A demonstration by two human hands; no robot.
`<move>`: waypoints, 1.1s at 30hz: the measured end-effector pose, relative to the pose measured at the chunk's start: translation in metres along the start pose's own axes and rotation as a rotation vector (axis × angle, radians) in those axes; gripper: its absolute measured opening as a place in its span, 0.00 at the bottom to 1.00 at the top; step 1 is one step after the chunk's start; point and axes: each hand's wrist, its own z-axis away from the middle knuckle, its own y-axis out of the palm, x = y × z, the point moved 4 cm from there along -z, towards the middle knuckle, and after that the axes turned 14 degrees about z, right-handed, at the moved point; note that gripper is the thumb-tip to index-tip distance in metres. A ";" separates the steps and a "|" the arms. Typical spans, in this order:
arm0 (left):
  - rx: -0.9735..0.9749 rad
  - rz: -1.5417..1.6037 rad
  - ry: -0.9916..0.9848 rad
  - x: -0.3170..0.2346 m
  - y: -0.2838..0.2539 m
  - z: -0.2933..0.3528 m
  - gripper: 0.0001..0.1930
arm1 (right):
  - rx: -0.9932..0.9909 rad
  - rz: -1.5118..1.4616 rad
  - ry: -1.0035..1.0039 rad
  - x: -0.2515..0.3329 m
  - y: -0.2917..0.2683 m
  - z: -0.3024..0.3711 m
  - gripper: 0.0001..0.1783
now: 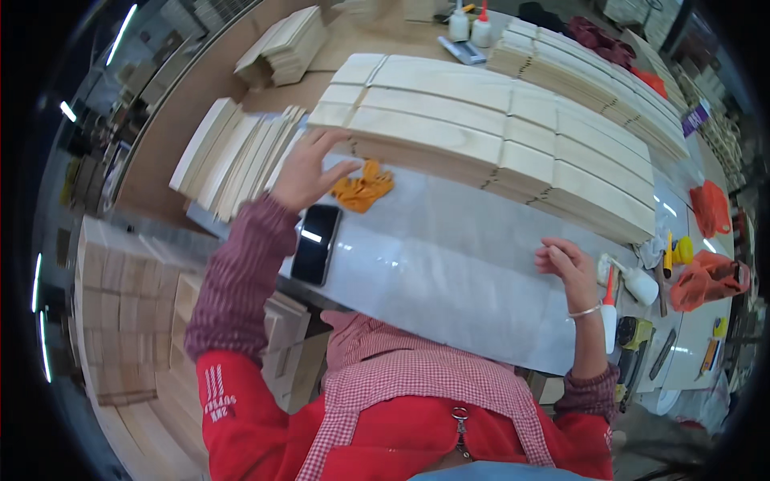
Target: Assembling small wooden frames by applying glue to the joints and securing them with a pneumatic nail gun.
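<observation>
My left hand (309,170) reaches over the table's left part, fingers stretched out and thumb apart, with nothing in it. Its fingertips are at the near left end of a long stack of pale wooden boards (433,108); whether they touch it I cannot tell. Beside the thumb lies a crumpled orange cloth (365,188). A dark phone (316,244) rests below that hand, near the table edge. My right hand (565,264) hovers above the grey tabletop (449,248), loosely closed, with nothing visible in it. Close to it are a white bottle with a red nozzle (608,317) and another white bottle (639,284).
Loose wooden slats (241,160) lie at the left, and a second board stack (585,76) stands at the back right. Red plastic bags (706,280), a tape measure (636,333) and a yellow-handled knife (709,357) lie right. Wooden pieces (120,321) are piled lower left.
</observation>
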 end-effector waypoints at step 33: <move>0.049 -0.192 0.475 0.036 0.090 -0.190 0.12 | -0.605 -0.509 0.106 0.028 -0.165 -0.212 0.11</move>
